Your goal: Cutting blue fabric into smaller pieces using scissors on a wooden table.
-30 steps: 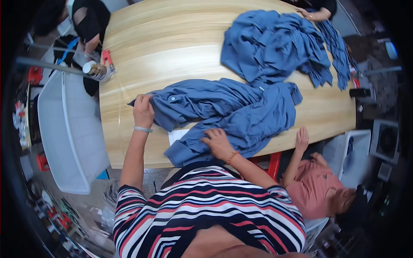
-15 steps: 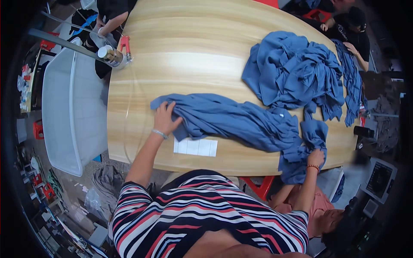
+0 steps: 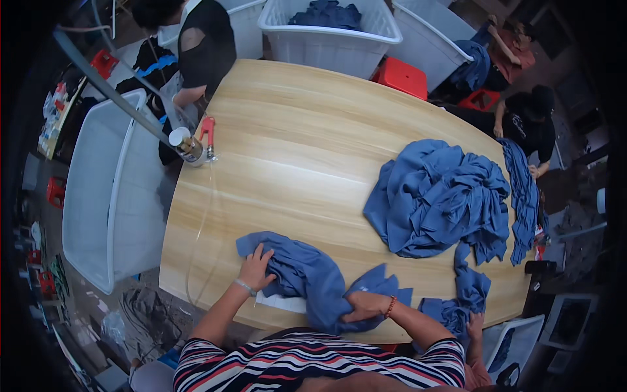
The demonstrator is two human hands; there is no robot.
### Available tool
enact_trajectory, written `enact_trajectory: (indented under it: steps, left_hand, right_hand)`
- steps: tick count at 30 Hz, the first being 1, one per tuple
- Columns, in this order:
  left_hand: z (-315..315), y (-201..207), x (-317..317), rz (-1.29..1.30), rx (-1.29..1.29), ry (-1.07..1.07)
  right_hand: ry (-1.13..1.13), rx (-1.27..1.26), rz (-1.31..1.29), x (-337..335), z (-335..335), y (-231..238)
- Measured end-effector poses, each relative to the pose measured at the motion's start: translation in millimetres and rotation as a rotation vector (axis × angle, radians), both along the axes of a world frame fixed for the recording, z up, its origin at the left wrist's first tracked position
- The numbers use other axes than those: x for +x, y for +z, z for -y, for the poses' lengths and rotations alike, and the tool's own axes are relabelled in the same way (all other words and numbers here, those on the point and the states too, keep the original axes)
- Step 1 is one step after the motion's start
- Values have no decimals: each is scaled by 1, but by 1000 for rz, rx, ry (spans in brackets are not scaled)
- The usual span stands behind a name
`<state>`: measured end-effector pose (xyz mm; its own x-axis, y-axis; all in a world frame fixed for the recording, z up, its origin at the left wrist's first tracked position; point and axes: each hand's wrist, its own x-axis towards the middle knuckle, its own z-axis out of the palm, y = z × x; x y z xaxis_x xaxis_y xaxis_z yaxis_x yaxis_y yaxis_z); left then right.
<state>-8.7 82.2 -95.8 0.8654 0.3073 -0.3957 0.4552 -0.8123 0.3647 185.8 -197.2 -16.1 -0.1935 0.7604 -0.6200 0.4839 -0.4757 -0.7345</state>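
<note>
A blue garment (image 3: 304,264) lies bunched along the near side of the wooden table. On its left end rests my left hand (image 3: 257,268), fingers spread over the cloth. My right hand (image 3: 366,306) is closed round the garment's other end, which is gathered and folded near my body. What its fingertips grip is hidden in the folds. Partly under the garment, a white sheet of paper (image 3: 281,302) shows. Right of my right arm, more blue cloth (image 3: 450,313) lies at the table edge, beside a co-worker's hand (image 3: 475,323).
A large heap of blue garments (image 3: 441,199) covers the table's right side. At the left edge stand a can (image 3: 186,145) and a red-handled tool (image 3: 208,134) with a thin hose. White bins (image 3: 330,38) and a red stool (image 3: 401,77) stand beyond the table (image 3: 281,130). Co-workers stand around it.
My right hand has moved left, bringing the garment's right end in toward its middle. My left hand stays at the left end. The view has tilted up, showing more beyond the table.
</note>
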Motion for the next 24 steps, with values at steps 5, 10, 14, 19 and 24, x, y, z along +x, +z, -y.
enact_trajectory:
  steps: [5,10,14,19,24]
  left_hand:
    - [-56,7,-3,72,-548,236]
    - [-109,-20,-21,470,199,461]
    - [-123,-30,-21,420,371,563]
    - [-135,-21,-17,140,562,719]
    - [-152,-61,-23,497,130,697]
  right_hand:
    - [-87,87,-67,65,-50,-5]
    - [-1021,1080,169,256,-206,120]
    - [-1137,1657,-201,299,-271,235]
    - [-906,1214,118,223,-263,137]
    - [-838,349,-83,113,-189,-40]
